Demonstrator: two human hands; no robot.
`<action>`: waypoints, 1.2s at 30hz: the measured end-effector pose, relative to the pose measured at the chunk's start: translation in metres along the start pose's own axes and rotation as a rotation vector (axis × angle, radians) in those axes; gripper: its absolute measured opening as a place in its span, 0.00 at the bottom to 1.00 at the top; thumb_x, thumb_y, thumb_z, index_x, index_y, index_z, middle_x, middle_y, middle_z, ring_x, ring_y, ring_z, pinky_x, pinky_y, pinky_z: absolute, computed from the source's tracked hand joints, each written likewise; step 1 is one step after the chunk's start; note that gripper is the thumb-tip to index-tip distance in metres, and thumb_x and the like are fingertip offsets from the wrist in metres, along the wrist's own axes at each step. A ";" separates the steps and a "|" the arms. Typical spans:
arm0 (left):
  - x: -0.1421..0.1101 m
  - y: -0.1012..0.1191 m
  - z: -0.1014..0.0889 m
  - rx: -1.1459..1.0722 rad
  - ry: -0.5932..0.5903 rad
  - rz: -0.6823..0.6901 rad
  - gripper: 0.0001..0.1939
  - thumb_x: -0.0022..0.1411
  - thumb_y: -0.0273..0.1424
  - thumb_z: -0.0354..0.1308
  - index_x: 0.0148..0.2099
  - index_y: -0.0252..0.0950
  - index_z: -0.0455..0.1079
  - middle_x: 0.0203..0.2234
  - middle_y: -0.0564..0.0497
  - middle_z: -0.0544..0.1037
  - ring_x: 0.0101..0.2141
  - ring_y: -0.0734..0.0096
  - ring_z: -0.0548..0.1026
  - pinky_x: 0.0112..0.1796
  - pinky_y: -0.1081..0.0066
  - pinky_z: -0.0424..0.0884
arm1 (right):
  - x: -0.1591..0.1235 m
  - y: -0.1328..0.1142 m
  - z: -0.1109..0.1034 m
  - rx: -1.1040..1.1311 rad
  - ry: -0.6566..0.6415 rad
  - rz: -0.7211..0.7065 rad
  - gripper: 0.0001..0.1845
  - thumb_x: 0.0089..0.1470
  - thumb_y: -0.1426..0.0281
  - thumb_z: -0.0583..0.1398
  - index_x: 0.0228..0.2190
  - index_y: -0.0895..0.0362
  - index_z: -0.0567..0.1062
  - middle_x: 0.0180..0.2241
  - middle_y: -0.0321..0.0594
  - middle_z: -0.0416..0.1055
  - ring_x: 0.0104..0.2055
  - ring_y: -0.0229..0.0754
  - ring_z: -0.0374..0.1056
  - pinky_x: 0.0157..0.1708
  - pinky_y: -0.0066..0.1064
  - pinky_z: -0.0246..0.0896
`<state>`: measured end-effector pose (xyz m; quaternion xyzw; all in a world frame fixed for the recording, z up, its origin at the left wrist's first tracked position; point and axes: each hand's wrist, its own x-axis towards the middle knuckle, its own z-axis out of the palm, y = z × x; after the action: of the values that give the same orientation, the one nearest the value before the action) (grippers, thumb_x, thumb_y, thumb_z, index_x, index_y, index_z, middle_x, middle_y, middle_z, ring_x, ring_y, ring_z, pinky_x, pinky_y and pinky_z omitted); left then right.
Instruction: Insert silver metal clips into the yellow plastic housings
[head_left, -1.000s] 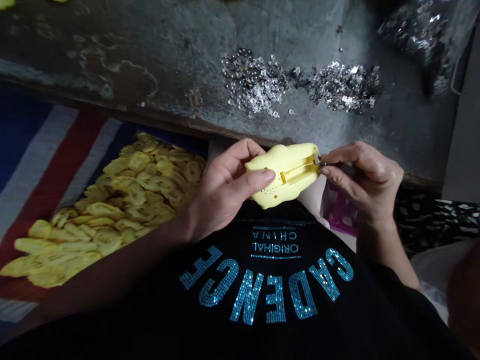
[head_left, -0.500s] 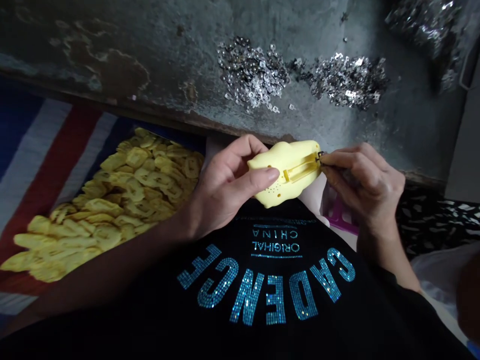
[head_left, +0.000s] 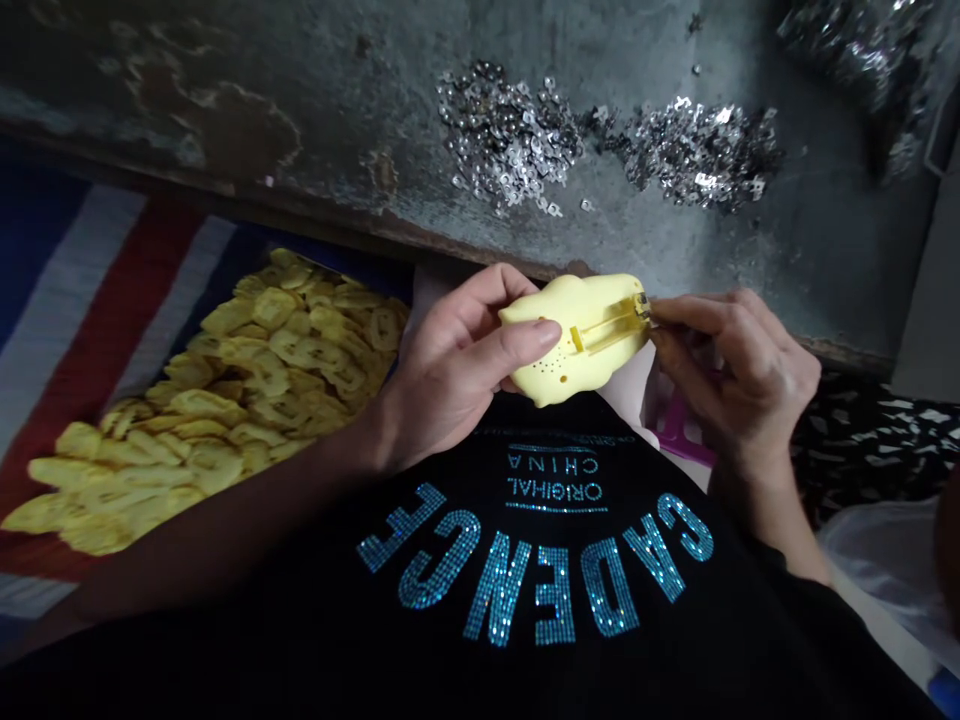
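My left hand (head_left: 480, 350) grips a yellow plastic toy shell (head_left: 555, 300), thumb on its face beside a group of small holes. A long battery slot (head_left: 604, 330) runs along the shell towards its right end. At that end of the slot sits a small dark metal contact (head_left: 642, 306). The thumb and forefinger of my right hand (head_left: 739, 370) are pinched together against the contact and the shell's edge, partly hiding it. Two heaps of similar small metal pieces, a left heap (head_left: 517, 140) and a right heap (head_left: 697, 155), lie on the metal table beyond.
A pile of yellow plastic shells (head_left: 285, 350) lies to the left on a striped sheet (head_left: 97, 260). The worn metal table (head_left: 337, 120) has its near edge just past my hands. A clear bag of metal pieces (head_left: 862, 50) lies at the far right.
The metal contact, previously sticking out between my right fingertips at the shell's edge, now sits in the end of the slot. Both hands and the shell have shifted slightly right.
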<state>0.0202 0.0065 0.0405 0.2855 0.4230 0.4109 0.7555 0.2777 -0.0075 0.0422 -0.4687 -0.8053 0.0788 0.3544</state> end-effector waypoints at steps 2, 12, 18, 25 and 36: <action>0.001 0.001 0.001 -0.001 -0.012 -0.008 0.16 0.62 0.35 0.75 0.42 0.39 0.71 0.33 0.54 0.81 0.29 0.70 0.81 0.30 0.71 0.80 | -0.002 0.001 0.002 -0.036 0.045 -0.007 0.19 0.71 0.79 0.70 0.56 0.47 0.87 0.46 0.39 0.90 0.43 0.47 0.86 0.46 0.41 0.84; 0.000 0.003 0.000 0.001 -0.009 0.008 0.16 0.62 0.36 0.77 0.42 0.39 0.72 0.33 0.54 0.80 0.30 0.70 0.81 0.31 0.72 0.80 | -0.006 -0.008 0.004 -0.140 -0.010 -0.016 0.24 0.72 0.78 0.68 0.62 0.44 0.87 0.51 0.42 0.90 0.44 0.50 0.84 0.46 0.46 0.85; 0.001 -0.004 -0.011 0.017 -0.062 0.035 0.17 0.66 0.39 0.78 0.44 0.39 0.73 0.35 0.54 0.81 0.32 0.71 0.80 0.32 0.73 0.78 | -0.002 0.000 0.006 -0.028 0.033 0.048 0.17 0.73 0.76 0.68 0.57 0.47 0.89 0.49 0.42 0.89 0.45 0.48 0.84 0.46 0.45 0.85; -0.008 -0.008 -0.007 0.265 -0.166 0.259 0.17 0.69 0.37 0.79 0.47 0.41 0.73 0.36 0.56 0.79 0.32 0.75 0.75 0.31 0.75 0.73 | 0.010 0.033 0.003 0.534 -0.208 0.386 0.22 0.68 0.50 0.76 0.57 0.46 0.87 0.49 0.39 0.88 0.46 0.48 0.85 0.46 0.41 0.87; 0.000 -0.018 -0.019 0.596 -0.476 0.445 0.43 0.52 0.36 0.89 0.66 0.51 0.74 0.62 0.48 0.85 0.57 0.46 0.87 0.55 0.51 0.88 | -0.021 0.031 0.027 0.584 0.111 0.339 0.18 0.62 0.58 0.79 0.50 0.45 0.84 0.42 0.33 0.84 0.40 0.45 0.82 0.44 0.41 0.84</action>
<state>0.0102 -0.0010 0.0179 0.6615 0.2655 0.3465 0.6098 0.2890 -0.0020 -0.0026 -0.4784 -0.6389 0.3381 0.4986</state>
